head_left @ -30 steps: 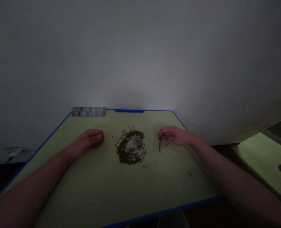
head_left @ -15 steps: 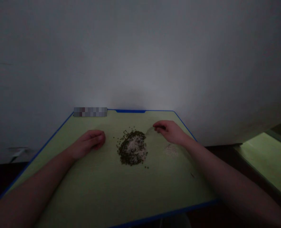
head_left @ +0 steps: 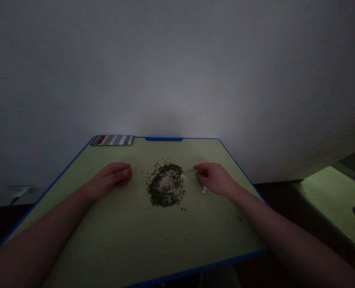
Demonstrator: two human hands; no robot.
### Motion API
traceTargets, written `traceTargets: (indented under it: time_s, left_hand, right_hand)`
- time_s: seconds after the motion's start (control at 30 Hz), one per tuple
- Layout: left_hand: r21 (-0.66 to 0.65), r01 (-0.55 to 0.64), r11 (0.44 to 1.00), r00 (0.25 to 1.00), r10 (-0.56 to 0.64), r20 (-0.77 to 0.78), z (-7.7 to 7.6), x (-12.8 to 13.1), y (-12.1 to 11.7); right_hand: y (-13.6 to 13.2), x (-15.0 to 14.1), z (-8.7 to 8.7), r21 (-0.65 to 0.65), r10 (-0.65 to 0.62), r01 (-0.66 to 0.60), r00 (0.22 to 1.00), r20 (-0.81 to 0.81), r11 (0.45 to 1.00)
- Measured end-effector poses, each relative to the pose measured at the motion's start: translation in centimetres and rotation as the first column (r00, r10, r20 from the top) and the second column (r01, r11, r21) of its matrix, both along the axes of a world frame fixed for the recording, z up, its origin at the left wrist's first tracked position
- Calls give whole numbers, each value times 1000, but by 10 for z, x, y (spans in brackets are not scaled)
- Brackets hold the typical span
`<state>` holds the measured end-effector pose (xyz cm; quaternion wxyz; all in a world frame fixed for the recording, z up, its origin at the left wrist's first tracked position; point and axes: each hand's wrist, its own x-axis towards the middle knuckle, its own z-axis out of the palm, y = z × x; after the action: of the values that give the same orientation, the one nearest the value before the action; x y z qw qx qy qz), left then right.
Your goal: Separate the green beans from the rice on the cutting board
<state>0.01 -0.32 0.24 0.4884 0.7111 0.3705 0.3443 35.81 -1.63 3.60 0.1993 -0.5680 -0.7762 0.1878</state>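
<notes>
A heap of small green beans (head_left: 155, 196) with pale, rice-like grains (head_left: 169, 185) on top lies in the middle of the table (head_left: 129, 240). My left hand (head_left: 115, 176) rests in a loose fist to the left of the heap, apart from it, with nothing visible in it. To the right, my right hand (head_left: 215, 178) has its fingers curled around a thin see-through piece, perhaps clear plastic (head_left: 191, 176). That piece reaches the heap's right edge; its full shape is too faint to make out. A small whitish bit shows under the fingers.
A phone (head_left: 113, 140) with a lit screen lies at the table's far left corner. The table has a blue rim and stands against a pale wall (head_left: 177, 72). A small dark sliver (head_left: 240, 218) lies near my right forearm. Another light surface (head_left: 330, 200) is at the right.
My right hand has come down and slightly nearer me, with the clear piece now lower at the heap's right edge. The hand covers the patch of pale grains seen earlier. My left hand stays put.
</notes>
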Motion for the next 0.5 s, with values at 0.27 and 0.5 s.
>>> traceTargets:
  time_s: [0.27,0.5]
  left_hand:
    - [-4,-13,1000,1000,13,-11,-2,0,1]
    - [11,-11,1000,999,12,-34,0,1,0]
  right_hand:
    - [-5,1,1,-43,71,-71,997,-11,997]
    - [-20,6,-1,-98,36,-43,997,-69,994]
